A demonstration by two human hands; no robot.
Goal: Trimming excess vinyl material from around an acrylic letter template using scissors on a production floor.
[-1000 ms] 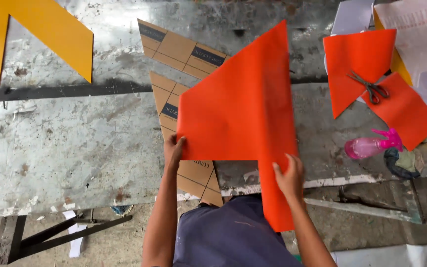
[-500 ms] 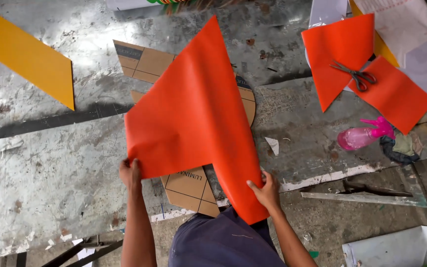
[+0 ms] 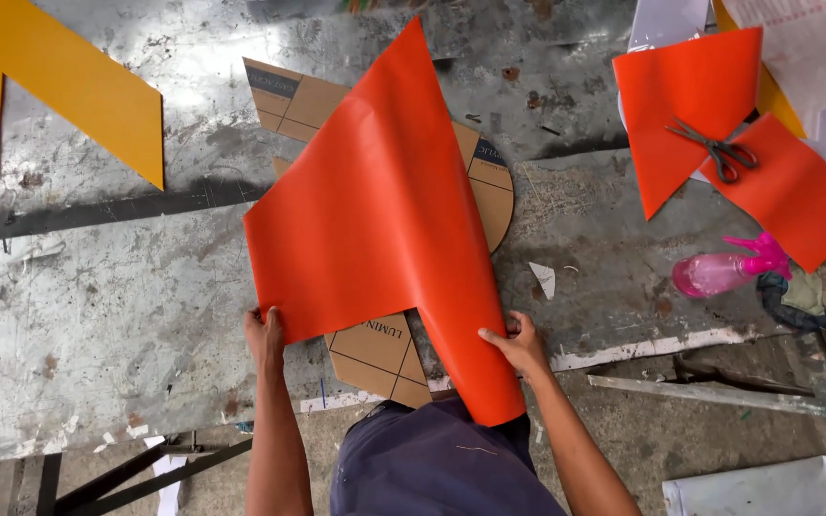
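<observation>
Our left hand (image 3: 265, 336) is closed in a pinch on the near left corner of the orange sheet (image 3: 375, 220), thumb on top and fingers tucked under the edge. Our right hand (image 3: 518, 342) is likewise closed on the sheet's right edge, fingers curled over a fold where the material rolls down and hangs off the front of the bench toward our lap. Both hands have hold of the same sheet and nothing else.

From the hands the sheet runs away toward twelve o'clock, tapering to a point at the far end, so its long axis lies roughly from six to twelve, leaning slightly to one o'clock. The left hand sits at the sheet's seven o'clock corner, the right at its five o'clock; the two are about equally near the sheet's body, though the right hand carries the draped, curling part.

Under the sheet lies a brown cardboard template (image 3: 380, 349), rounded, with ruled lines, showing at six o'clock between our hands and again at eleven and two o'clock past the sheet's edges. All rests on a worn metal-topped bench (image 3: 107, 306).

Further out, at ten o'clock, lies a yellow cut shape (image 3: 40, 105). At two o'clock lie more orange pieces (image 3: 690, 105) with scissors (image 3: 719, 151) on top, and at three o'clock a pink spray bottle (image 3: 724, 269) on its side.
</observation>
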